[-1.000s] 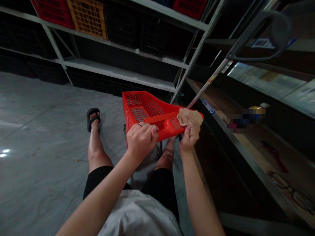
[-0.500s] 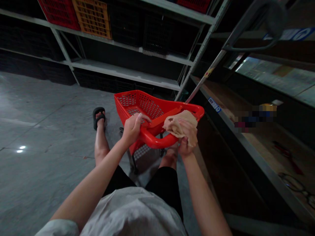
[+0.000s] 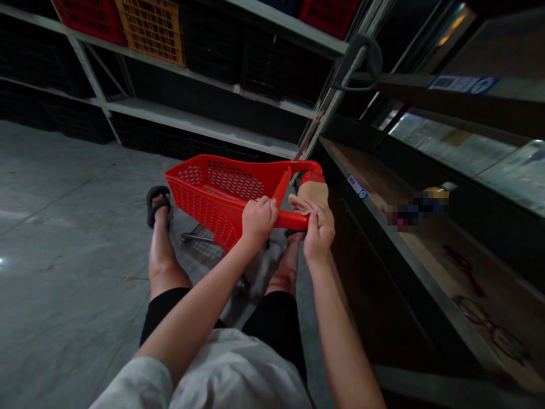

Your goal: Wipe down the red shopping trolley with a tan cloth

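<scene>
A red plastic shopping cart (image 3: 200, 196) stands on the floor between my legs, its basket pointing to the left. My left hand (image 3: 259, 221) is wrapped round the near side of the cart's looped handle. At the handle's right end, my right hand (image 3: 319, 234) is closed on a beige cloth (image 3: 314, 193), pressing it against the red bar. Part of the cloth spreads over the far side of my fingers. No items show inside the basket. The cart's wheels are partly hidden by my arms and legs.
Metal shelving (image 3: 204, 122) with red, yellow and dark crates runs along the back. On the right, a wooden shelf (image 3: 409, 250) bears eyeglasses (image 3: 489, 326), a dark red object and a blurred-out item. A grey-handled pole (image 3: 317, 116) leans near the corner.
The cart has turned, its basket swinging left and its handle's right end turning toward me. My left hand has moved right along the handle. The cloth has shifted with my right hand.
</scene>
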### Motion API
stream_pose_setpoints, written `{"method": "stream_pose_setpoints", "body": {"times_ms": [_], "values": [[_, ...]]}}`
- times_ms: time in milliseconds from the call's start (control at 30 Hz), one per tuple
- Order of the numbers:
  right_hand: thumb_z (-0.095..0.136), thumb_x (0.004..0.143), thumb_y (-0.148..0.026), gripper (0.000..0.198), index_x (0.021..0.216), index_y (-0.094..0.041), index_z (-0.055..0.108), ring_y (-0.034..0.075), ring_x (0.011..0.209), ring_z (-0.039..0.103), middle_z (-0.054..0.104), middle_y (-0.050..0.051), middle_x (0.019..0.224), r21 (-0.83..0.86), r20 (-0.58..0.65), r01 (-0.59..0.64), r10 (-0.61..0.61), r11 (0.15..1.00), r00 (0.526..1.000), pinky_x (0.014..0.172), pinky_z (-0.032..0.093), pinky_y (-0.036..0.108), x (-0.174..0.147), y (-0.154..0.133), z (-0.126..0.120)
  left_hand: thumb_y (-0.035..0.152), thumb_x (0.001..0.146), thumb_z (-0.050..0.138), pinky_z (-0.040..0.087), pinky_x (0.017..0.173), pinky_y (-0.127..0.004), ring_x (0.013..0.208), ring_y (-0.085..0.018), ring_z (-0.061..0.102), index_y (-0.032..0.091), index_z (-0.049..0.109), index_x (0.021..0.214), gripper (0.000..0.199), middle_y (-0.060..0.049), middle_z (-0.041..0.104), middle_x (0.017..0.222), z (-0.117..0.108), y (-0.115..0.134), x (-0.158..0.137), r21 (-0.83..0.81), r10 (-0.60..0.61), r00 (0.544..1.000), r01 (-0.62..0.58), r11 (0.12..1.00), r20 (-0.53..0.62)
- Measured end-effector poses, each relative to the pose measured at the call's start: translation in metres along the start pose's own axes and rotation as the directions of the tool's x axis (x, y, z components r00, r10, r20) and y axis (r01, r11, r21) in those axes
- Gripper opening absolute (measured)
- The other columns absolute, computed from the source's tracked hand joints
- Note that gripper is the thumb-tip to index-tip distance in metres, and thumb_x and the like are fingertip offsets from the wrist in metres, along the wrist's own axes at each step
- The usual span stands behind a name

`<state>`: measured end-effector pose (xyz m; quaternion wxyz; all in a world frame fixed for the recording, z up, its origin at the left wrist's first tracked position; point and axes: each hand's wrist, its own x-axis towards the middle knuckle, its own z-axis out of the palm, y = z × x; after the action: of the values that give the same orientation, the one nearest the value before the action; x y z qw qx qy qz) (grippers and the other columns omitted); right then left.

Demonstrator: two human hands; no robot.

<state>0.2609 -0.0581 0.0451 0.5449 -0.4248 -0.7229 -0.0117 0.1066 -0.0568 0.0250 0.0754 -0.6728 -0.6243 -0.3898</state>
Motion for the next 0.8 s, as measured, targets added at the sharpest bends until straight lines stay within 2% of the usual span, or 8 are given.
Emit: {"method": "stream_pose_setpoints", "body": {"times_ms": [133,267,333,400,500,633,733,800], "values": [[0.041,0.102,-0.029,0.039,0.130,-0.023,0.067,0.024,0.123,0.062,0.071,0.009,0.127,-0.198,0.097,0.226,-0.210,0.954,0.973,0.112,0.041,0.044,-0.022,-0.024,-0.006,0.023,0.106,0.027,0.041,0.079,-0.036,0.084,-0.021,0.063,0.016,0.067,0.088,0.045,-0.009,0.070,0.091,-0.007,-0.004,-0.007,0.025,0.016,0.999,-0.017,1.000,0.031],[0.042,0.102,-0.033,0.041,0.136,-0.025,0.063,0.025,0.128,0.061,0.068,0.010,0.133,-0.150,0.161,0.418,-0.395,0.896,0.904,0.112,0.043,0.045,-0.023,0.013,-0.012,0.028,0.107,0.027,0.043,0.077,-0.033,0.086,-0.019,0.064,0.017,0.066,0.105,0.040,-0.008,0.071,0.103,-0.020,-0.037,-0.012,-0.037,0.186,0.978,-0.184,0.982,0.092],[0.036,0.103,-0.038,0.044,0.134,-0.023,0.064,0.026,0.128,0.061,0.068,0.012,0.132,-0.075,0.093,0.335,-0.328,0.939,0.940,0.111,0.046,0.047,-0.014,0.040,-0.012,0.033,0.107,0.028,0.042,0.073,-0.033,0.082,-0.020,0.065,0.019,0.067,0.107,0.041,-0.008,0.072,0.104,-0.022,-0.058,-0.012,0.022,0.117,0.988,-0.120,0.993,0.099],[0.031,0.104,-0.041,0.049,0.133,-0.020,0.065,0.027,0.126,0.063,0.069,0.014,0.130,-0.003,-0.011,0.120,-0.120,0.993,0.993,0.109,0.049,0.048,-0.003,0.060,-0.008,0.037,0.107,0.028,0.040,0.071,-0.034,0.078,-0.022,0.065,0.019,0.069,0.096,0.046,-0.010,0.073,0.095,-0.019,-0.075,-0.010,0.132,0.008,0.993,-0.024,0.991,0.121],[0.029,0.104,-0.041,0.052,0.133,-0.016,0.063,0.027,0.126,0.062,0.066,0.017,0.133,0.101,-0.106,-0.105,0.116,0.989,0.988,0.108,0.049,0.049,0.008,0.066,0.003,0.035,0.106,0.026,0.039,0.074,-0.037,0.079,-0.024,0.066,0.018,0.069,0.085,0.051,-0.012,0.075,0.088,-0.005,-0.083,-0.004,0.185,-0.042,0.989,0.015,0.983,0.142],[0.030,0.104,-0.034,0.049,0.140,-0.019,0.060,0.028,0.138,0.051,0.060,0.016,0.141,-0.086,-0.191,-0.048,0.031,0.995,0.981,0.117,0.038,0.054,-0.008,0.034,0.028,0.030,0.105,0.025,0.037,0.076,-0.039,0.082,-0.025,0.068,0.017,0.070,0.086,0.050,-0.014,0.076,0.089,0.011,-0.069,0.002,0.132,-0.082,0.994,0.072,0.989,0.069],[0.036,0.103,-0.026,0.046,0.143,-0.020,0.057,0.028,0.141,0.048,0.062,0.013,0.142,-0.284,0.045,0.141,-0.133,0.948,0.990,0.120,0.033,0.053,-0.032,0.001,0.052,0.028,0.105,0.026,0.036,0.076,-0.040,0.084,-0.026,0.068,0.017,0.069,0.087,0.048,-0.013,0.076,0.091,0.015,-0.062,0.003,0.123,-0.068,0.995,0.059,0.991,0.072],[0.039,0.102,-0.021,0.047,0.146,-0.018,0.054,0.028,0.141,0.048,0.061,0.013,0.144,-0.315,0.251,0.246,-0.170,0.917,0.953,0.120,0.035,0.051,-0.039,-0.015,0.062,0.028,0.105,0.027,0.035,0.075,-0.039,0.082,-0.025,0.067,0.016,0.068,0.088,0.046,-0.013,0.075,0.091,0.015,-0.061,0.003,0.135,-0.041,0.993,0.027,0.990,0.108]]}}
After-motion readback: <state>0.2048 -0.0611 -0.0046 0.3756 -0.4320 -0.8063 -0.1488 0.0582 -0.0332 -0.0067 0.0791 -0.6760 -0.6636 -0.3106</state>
